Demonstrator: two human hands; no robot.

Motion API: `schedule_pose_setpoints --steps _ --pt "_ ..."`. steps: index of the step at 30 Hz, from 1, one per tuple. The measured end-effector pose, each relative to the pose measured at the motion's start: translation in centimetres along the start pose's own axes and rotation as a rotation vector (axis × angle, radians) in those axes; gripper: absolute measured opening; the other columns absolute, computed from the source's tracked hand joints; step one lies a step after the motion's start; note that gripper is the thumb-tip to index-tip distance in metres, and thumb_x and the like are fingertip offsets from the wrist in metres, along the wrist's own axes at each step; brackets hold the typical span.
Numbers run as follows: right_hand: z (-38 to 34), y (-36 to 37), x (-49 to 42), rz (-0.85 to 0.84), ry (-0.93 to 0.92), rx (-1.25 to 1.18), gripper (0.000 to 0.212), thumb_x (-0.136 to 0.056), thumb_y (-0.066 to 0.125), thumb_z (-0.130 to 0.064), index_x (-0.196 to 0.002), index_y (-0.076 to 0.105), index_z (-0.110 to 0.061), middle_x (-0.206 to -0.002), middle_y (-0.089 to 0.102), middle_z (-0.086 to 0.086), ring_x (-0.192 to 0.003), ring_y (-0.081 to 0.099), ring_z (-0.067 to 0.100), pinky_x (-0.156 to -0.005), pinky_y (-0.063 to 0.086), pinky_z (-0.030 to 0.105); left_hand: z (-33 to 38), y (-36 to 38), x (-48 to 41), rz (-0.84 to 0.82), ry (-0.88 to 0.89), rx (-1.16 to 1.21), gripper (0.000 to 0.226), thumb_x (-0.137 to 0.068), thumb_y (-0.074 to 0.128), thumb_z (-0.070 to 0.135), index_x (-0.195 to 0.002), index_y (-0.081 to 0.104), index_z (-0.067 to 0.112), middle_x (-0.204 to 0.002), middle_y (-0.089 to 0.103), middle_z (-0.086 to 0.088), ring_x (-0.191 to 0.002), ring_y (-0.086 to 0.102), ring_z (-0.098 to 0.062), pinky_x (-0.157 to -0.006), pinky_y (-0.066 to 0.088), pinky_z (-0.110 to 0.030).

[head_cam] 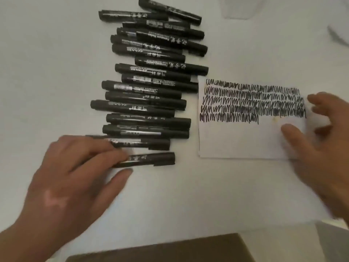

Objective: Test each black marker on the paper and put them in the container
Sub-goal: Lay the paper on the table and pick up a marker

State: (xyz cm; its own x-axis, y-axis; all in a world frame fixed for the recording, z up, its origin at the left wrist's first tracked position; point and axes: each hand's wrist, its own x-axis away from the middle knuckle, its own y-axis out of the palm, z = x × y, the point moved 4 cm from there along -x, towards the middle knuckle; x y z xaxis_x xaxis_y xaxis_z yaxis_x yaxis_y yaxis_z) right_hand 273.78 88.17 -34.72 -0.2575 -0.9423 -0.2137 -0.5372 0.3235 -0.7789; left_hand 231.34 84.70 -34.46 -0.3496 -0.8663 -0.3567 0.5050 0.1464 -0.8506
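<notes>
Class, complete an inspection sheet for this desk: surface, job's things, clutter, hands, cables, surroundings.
Surface: white table.
Job's things: black markers lie side by side in a row; paper to their right, upper half scribbled; brown box at the near edge, possibly the container.
Clutter: nothing seen.
Hands: left hand touches the nearest marker; right hand spread, thumb on the paper.
Cables: nothing seen.
Surroundings: translucent object at the far edge, unclear.

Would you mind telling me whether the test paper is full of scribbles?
Not full: scribble rows cover the upper half of the paper; the lower half is blank.
</notes>
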Motion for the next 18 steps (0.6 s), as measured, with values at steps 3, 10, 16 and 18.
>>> schedule_pose_setpoints --steps 3,10,16,18 --pt "-0.1 -0.2 0.3 0.013 -0.068 -0.079 0.056 -0.082 0.066 -0.065 -0.134 0.047 -0.055 -0.148 0.046 -0.014 -0.127 0.052 0.010 -0.095 0.047 0.036 0.0 0.4 0.4 0.017 0.002 -0.078 0.032 -0.090 0.066 0.042 -0.111 0.074 0.019 -0.109 0.065 0.001 -0.101 0.057 -0.025 -0.096 0.042 -0.034" --pt "-2.5 0.0 1.1 -0.134 -0.157 0.119 0.053 -0.078 0.066 -0.046 -0.125 0.066 -0.022 -0.139 0.055 0.004 -0.132 0.048 0.028 -0.111 0.034 0.043 1.8 -0.2 -0.1 0.081 -0.043 -0.122 0.032 -0.091 0.060 0.043 -0.111 0.074 0.023 -0.104 0.063 0.009 -0.095 0.059 -0.015 -0.084 0.047 -0.026" --pt "-2.0 0.6 1.3 -0.103 -0.214 0.171 0.057 -0.073 0.049 -0.059 -0.118 0.066 -0.030 -0.125 0.058 -0.005 -0.122 0.050 0.022 -0.102 0.037 0.042 2.3 -0.5 -0.3 0.065 -0.071 -0.119 0.033 -0.087 0.059 0.043 -0.106 0.076 0.023 -0.102 0.063 0.011 -0.093 0.060 -0.011 -0.081 0.049 -0.027" --pt "-1.8 0.5 1.3 -0.089 -0.224 0.135 0.057 -0.072 0.047 -0.060 -0.117 0.067 -0.030 -0.124 0.059 -0.006 -0.121 0.051 0.022 -0.102 0.038 0.042 3.0 -0.7 -0.4 0.055 -0.081 -0.129 0.034 -0.086 0.059 0.041 -0.104 0.077 0.018 -0.100 0.065 0.008 -0.090 0.061 -0.013 -0.079 0.050 -0.028"
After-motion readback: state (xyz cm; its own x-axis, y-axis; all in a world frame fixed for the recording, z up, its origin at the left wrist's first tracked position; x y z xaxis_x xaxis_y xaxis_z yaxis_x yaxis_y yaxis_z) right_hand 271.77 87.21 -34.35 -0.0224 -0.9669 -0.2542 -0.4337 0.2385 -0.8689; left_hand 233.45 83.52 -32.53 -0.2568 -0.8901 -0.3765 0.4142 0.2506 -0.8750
